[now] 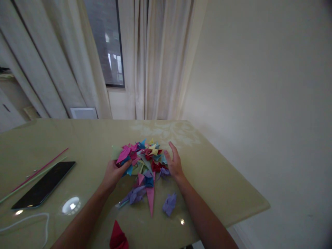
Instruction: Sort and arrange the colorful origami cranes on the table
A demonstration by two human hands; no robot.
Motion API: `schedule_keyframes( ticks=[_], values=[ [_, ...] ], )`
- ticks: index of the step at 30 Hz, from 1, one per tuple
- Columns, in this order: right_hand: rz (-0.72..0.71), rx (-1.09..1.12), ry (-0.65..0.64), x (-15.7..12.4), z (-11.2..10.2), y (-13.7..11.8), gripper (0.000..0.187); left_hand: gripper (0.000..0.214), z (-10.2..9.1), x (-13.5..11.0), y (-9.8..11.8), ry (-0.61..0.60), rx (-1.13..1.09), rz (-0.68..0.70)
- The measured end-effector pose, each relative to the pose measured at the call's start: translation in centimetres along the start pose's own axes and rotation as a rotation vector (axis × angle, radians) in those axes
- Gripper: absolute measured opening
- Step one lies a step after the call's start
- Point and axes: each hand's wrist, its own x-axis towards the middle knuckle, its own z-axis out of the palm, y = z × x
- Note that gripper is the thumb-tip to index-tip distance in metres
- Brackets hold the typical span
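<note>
Gripping the left edge of a heap of folded paper [151, 156], the left hand [115, 174] has its thumb over a blue piece [127, 170]; the right hand [175, 166] is spread loosely by the right edge, contact unclear. The heap sits mid-worktop [220, 180]. A purple piece [169, 204] and a red piece [118, 238] lie nearer; at left, a phone [44, 185] lies beside thin sticks [43, 168]

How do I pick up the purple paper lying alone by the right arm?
I'd pinch the purple paper lightly by its sides, coming from above: it lies on the table, apart from the pile, and its raised folds look easy to squash.
</note>
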Motion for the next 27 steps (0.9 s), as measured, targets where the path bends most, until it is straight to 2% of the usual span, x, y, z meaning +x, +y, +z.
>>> schedule_keyframes(
  ticks=[2, 4, 7, 9, 11, 12, 13, 15, 17, 19, 22, 25, 27],
  values=[
    [-0.011, -0.051, 0.043, 0.7, -0.8, 0.3, 0.078, 0.076, 0.1, 0.1, -0.2, -0.008, -0.060, 0.049],
    [-0.043, -0.094, 0.104, 1.3, -1.9, -0.4, 0.078, 0.082, 0.0, 0.2, -0.2, -0.005, -0.095, 0.087],
    [-0.179, -0.087, 0.122, 0.0, -3.5, -4.1, 0.058, 0.076, -0.2, 0.5, -0.3, 0.007, -0.091, 0.113],
    [-0.312, -0.050, 0.030, -3.3, -3.5, -7.5, 0.042, 0.068, -0.4, 0.7, -0.5, 0.012, -0.069, 0.120],
    [-0.475, -0.101, -0.154, -8.3, -1.9, -10.1, 0.036, 0.060, -0.4, 0.8, -0.8, 0.027, -0.043, 0.121],
    [-0.596, -0.170, -0.243, -11.1, -0.5, -10.7, 0.038, 0.056, -0.4, 0.8, -0.8, 0.039, -0.028, 0.122],
    [-0.765, -0.245, -0.267, -13.8, 1.0, -10.9, 0.031, 0.053, -0.3, 0.8, -0.8, 0.052, -0.011, 0.124],
    [-0.992, -0.338, -0.159, -18.1, 4.1, -10.2, 0.011, 0.050, -0.2, 0.8, -0.8, 0.076, 0.020, 0.125],
    [-1.044, -0.436, -0.156, -20.3, 6.0, -8.9, 0.005, 0.052, -0.1, 0.7, -0.5, 0.077, 0.039, 0.112],
    [-1.015, -0.519, -0.223, -20.4, 6.3, -7.8, 0.009, 0.057, -0.1, 0.6, -0.3, 0.070, 0.044, 0.091],
    [-0.935, -0.599, -0.335, -18.6, 4.5, -7.8, 0.020, 0.063, -0.2, 0.6, 0.1, 0.073, 0.041, 0.091],
    [-0.875, -0.686, -0.445, -16.9, 2.9, -8.5, 0.033, 0.060, -0.4, 0.7, 0.1, 0.065, 0.093, 0.115],
    [-0.858, -0.718, -0.498, -15.8, 2.6, -8.5, 0.043, 0.053, -0.5, 0.8, -0.2, 0.084, 0.187, 0.173]
  ],
)
